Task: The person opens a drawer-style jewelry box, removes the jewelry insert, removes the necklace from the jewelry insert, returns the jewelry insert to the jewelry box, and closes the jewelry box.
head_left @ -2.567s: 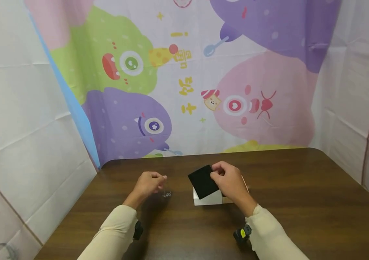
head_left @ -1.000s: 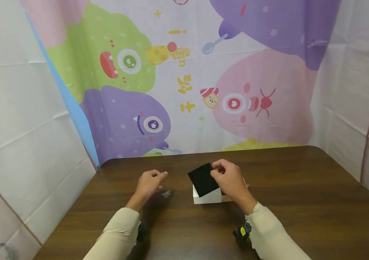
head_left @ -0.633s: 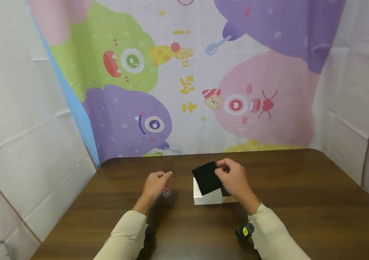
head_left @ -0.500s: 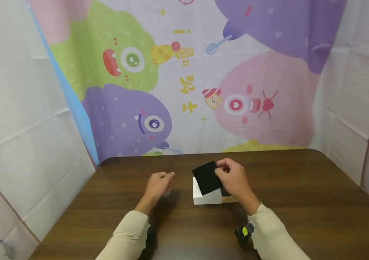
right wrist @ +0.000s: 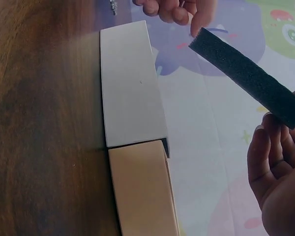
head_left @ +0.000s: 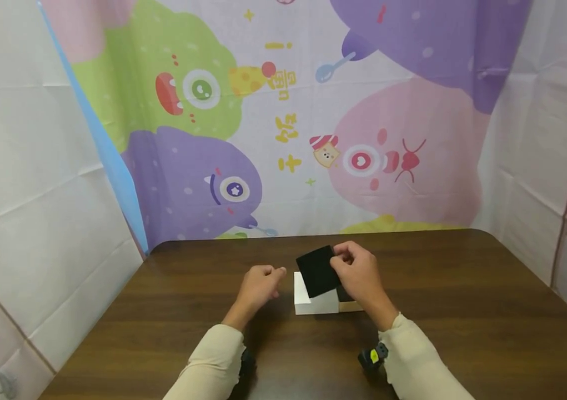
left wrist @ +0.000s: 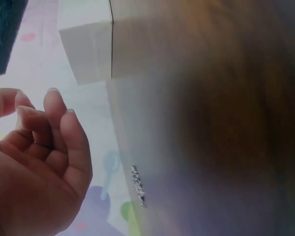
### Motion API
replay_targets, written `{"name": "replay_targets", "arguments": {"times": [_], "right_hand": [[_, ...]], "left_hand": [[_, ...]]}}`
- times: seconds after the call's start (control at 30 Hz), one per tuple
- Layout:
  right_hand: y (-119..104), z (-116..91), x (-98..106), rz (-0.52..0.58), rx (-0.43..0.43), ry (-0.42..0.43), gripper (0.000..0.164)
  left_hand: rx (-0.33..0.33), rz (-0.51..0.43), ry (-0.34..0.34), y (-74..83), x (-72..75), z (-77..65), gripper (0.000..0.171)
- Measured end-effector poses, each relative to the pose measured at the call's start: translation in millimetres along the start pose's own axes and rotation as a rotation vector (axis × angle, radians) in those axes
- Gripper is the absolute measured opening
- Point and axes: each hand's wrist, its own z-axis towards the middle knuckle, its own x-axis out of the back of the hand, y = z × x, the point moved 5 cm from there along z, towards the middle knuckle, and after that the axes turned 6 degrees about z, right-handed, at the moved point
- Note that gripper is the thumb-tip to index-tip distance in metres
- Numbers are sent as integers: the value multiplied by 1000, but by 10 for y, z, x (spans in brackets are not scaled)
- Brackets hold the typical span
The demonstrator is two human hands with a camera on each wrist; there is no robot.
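My right hand (head_left: pixel 360 272) pinches a square black foam pad (head_left: pixel 317 271) by its right edge, tilted above a white box (head_left: pixel 303 308). Seen edge-on in the right wrist view, the foam pad (right wrist: pixel 246 73) is thick and porous. Against the white box stands a tan box (right wrist: pixel 142 189), dark inside in the head view and partly hidden by my right hand. My left hand (head_left: pixel 260 289) hovers left of the white box, fingers loosely curled with nothing visible in them. A small silver chain (left wrist: pixel 137 186) lies on the table, hidden behind my left hand in the head view.
The boxes stand on a dark brown wooden table (head_left: pixel 438 305). Behind its far edge hangs a cartoon-printed cloth (head_left: pixel 303 211). Pale sheets hang at the left (head_left: pixel 28 166) and right (head_left: pixel 528 183) sides.
My left hand has moved right, away from above the silver chain and towards the white box. The foam pad in my right hand has shifted slightly right and up.
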Motion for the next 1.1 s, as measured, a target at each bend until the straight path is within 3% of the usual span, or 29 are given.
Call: {"name": "replay_targets", "arguments": {"times": [0.3,0.43,0.63,1.1], "right_hand": [[-17,3,-7,9,3,-6,15],[-8,-5,-16,15,1,-11,15],[24,-9,-3,5,-5,-5,14],[50,-8,-1,-6,-2,16,13]], "left_hand": [[-65,304,-5,131,-49,-27,43],[-110,388,0,202,-70,-56,44],[-119,417,0,251,-126,-53,44],[-99,379,-3,275,-177,-21,41]]}}
